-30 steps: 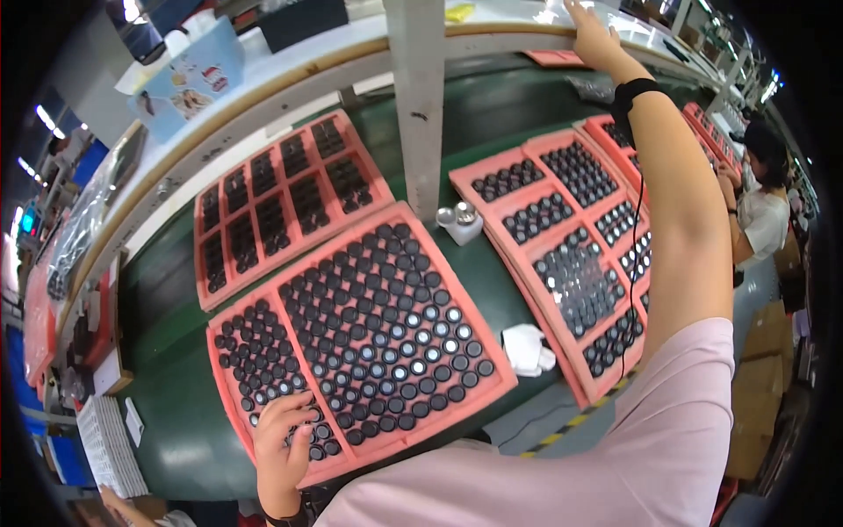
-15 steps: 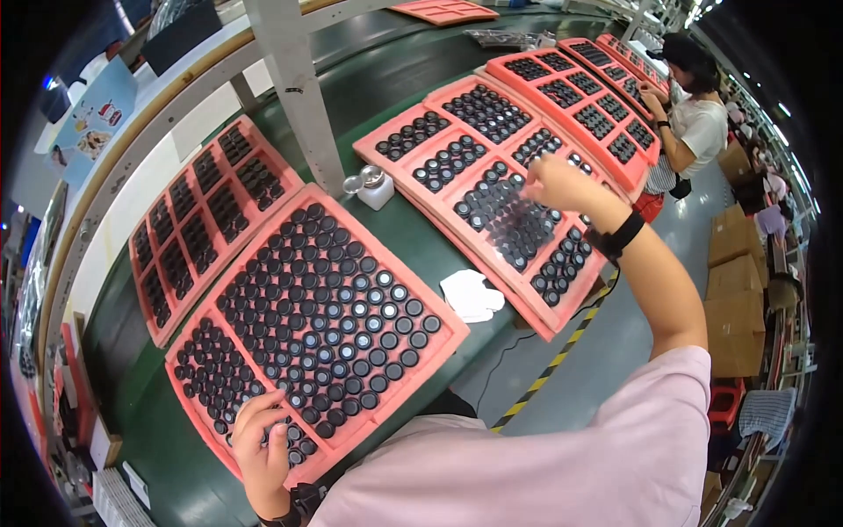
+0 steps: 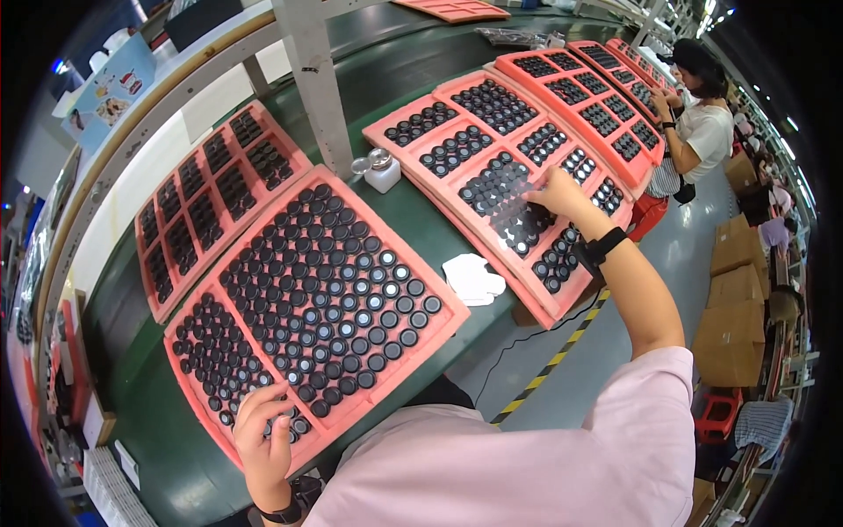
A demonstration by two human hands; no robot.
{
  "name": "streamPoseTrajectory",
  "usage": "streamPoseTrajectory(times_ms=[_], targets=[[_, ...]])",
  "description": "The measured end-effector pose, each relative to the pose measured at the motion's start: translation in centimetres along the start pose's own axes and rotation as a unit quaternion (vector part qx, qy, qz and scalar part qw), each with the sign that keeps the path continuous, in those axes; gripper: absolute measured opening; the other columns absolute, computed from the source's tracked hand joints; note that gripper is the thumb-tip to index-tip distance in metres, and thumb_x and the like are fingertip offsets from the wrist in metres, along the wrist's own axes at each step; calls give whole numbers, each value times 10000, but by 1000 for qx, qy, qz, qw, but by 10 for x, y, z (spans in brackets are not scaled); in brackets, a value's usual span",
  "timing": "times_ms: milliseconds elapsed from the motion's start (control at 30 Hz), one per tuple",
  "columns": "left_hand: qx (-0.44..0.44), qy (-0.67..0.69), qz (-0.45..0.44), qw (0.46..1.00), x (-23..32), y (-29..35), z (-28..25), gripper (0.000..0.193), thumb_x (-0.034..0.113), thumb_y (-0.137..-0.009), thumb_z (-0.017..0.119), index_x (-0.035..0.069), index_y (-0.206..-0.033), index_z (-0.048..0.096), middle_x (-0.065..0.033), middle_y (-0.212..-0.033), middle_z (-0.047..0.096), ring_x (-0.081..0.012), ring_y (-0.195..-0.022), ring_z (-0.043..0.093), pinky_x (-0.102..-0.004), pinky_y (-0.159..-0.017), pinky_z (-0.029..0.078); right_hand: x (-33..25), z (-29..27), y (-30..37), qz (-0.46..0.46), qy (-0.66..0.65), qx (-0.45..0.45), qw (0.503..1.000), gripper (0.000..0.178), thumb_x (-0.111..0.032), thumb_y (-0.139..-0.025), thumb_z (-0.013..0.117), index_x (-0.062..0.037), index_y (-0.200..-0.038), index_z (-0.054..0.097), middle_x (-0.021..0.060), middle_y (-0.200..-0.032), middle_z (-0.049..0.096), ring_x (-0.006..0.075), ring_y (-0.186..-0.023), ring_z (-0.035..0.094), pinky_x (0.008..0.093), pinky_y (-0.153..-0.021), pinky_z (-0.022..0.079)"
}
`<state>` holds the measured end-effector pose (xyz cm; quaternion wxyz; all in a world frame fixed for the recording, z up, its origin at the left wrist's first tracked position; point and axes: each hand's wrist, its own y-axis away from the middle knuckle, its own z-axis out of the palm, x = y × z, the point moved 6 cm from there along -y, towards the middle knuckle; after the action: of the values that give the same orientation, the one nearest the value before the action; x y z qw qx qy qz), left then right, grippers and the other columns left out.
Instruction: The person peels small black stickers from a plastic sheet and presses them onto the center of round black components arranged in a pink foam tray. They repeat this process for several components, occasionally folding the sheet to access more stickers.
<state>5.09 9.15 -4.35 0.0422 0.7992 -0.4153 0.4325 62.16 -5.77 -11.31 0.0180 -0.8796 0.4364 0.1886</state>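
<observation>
A large pink foam tray (image 3: 450,318) packed with small black round parts lies in front of me on the green belt (image 3: 413,224). My left hand (image 3: 263,432) rests curled over the parts at its near left corner; whether it grips one is hidden. To the right lies a second pink tray (image 3: 391,132) with compartments of black parts. My right hand (image 3: 562,195), a black band on its wrist, is on that tray's middle, fingers pinched on a clear film (image 3: 509,206) that covers some parts.
A third pink tray (image 3: 206,189) lies behind the near one. A small white bottle (image 3: 382,173) and a white cloth (image 3: 474,277) sit between trays. A metal post (image 3: 312,70) rises behind. A co-worker (image 3: 702,127) handles further trays; cardboard boxes (image 3: 733,334) stand on the floor.
My right hand came back from the far shelf down to the right-hand tray and now rests on the clear film. My left hand stayed on the near tray's corner.
</observation>
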Motion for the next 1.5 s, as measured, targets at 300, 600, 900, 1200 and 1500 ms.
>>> streamPoseTrajectory(times_ms=[300, 600, 900, 1200, 1500], targets=[[-4, 16, -6, 1000, -2, 12, 3, 136, 89, -889, 667, -27, -956, 688, -179, -1144, 719, -328, -1040, 661, -411, -928, 499, 0, -46, 47, -29, -431, -58, 900, 268, -175, -974, 662, -6, -1179, 625, 9, -1010, 671, 118, -849, 637, 274, -756, 537], [-13, 34, 29, 999, 6, 12, 15, 194, 126, -862, 729, -7, -1001, 702, -174, -1139, 725, -343, -981, 681, -413, -915, 513, -171, -4, 181, -195, -649, -187, 711, 302, -58, -983, 576, -16, -1278, 533, 58, -1205, 643, 132, -1067, 634, 295, -945, 507], [102, 442, -106, 885, -14, 66, 12, 461, 209, -824, 861, -2, -1159, 624, -102, -1087, 681, -229, -967, 680, -368, -891, 539, -293, 100, 252, -190, -728, -395, 528, 342, 23, -964, 584, -18, -1280, 460, 102, -1199, 638, 161, -1065, 645, 321, -936, 527], [127, 473, -190, 851, -39, 128, -5, 303, 66, -881, 785, -33, -1110, 613, -66, -1059, 658, -166, -965, 668, -335, -868, 582, -320, 153, 278, -167, -639, -457, 596, 402, -77, -937, 620, 8, -1309, 490, 98, -1199, 624, 155, -1049, 615, 316, -946, 496], [151, 456, -233, 846, -51, 138, -12, 102, -49, -906, 700, -58, -990, 642, -89, -991, 697, -165, -904, 690, -347, -873, 596, -339, 164, 297, -170, -664, -450, 573, 348, -19, -964, 578, 3, -1299, 486, 93, -1189, 640, 137, -1048, 621, 301, -937, 499]])
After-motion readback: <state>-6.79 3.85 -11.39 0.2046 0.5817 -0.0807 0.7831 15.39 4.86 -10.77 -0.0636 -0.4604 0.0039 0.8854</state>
